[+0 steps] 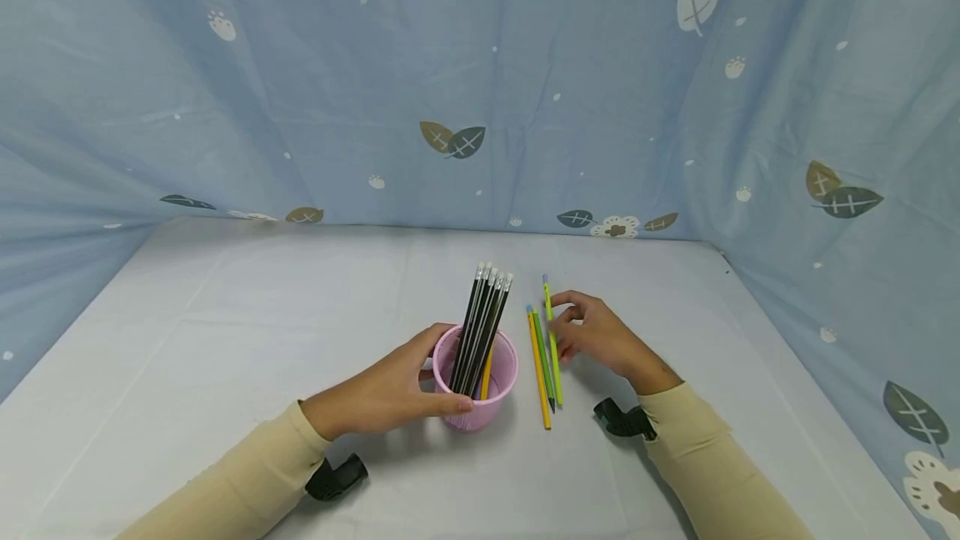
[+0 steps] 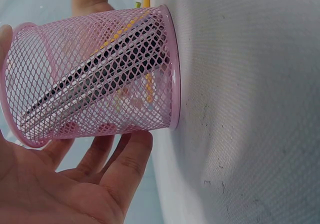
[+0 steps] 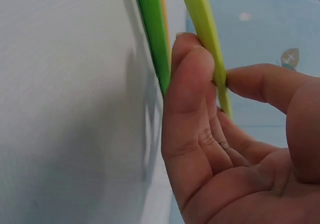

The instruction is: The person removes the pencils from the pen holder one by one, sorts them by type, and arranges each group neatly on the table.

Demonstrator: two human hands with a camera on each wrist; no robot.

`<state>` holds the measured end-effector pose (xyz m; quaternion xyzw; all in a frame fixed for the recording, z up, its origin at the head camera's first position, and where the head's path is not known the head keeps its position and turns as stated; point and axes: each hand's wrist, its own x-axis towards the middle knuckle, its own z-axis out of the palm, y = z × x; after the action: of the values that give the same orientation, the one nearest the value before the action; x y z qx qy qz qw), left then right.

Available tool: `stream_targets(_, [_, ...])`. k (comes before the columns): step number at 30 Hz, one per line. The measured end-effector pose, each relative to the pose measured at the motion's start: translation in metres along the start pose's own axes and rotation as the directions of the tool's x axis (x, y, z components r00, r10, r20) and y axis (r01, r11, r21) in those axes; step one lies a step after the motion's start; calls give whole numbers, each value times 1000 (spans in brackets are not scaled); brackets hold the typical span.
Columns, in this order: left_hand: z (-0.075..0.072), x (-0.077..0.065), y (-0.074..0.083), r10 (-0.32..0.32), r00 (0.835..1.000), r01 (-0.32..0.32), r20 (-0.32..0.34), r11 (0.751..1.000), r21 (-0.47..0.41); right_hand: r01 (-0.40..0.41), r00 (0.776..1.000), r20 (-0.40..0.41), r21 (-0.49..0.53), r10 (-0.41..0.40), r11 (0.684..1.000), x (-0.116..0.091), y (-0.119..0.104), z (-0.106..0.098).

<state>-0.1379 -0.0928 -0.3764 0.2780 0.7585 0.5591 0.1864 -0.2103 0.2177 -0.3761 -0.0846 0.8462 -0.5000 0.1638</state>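
Lower centre of the head view, we had the left hand (image 1: pixel 393 388) wrapped wide round the pink mesh cup (image 1: pixel 483 417), black pencils (image 1: pixel 477 340) inside. Right of it, the right hand (image 1: pixel 597 338) pinched the lime pencil (image 1: pixel 556 369); yellow pencil (image 1: pixel 539 373) and green pencil (image 1: pixel 543 361) lay just left. Marks on the lime one: too small for us to read.

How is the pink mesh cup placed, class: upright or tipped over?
Upright. In the head view, the pink mesh cup has its open top facing up, and the black pencils lean inside it, eraser ends up.
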Motion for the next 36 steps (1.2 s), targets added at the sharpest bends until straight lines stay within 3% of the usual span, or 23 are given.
stream_targets(14, [1, 0, 0, -16, 1000, 16, -3, 1000, -1, -82, 997, -16, -86, 81, 993, 3, 3, 7])
stream_targets(25, [1, 0, -1, -15, 1000, 15, -5, 1000, 7, -106, 993, -61, -174, 97, 979, 2, 2, 10])
stream_targets(36, [1, 0, -1, -18, 1000, 18, -8, 1000, 14, -93, 995, -53, -214, 84, 972, 0, 1, 11])
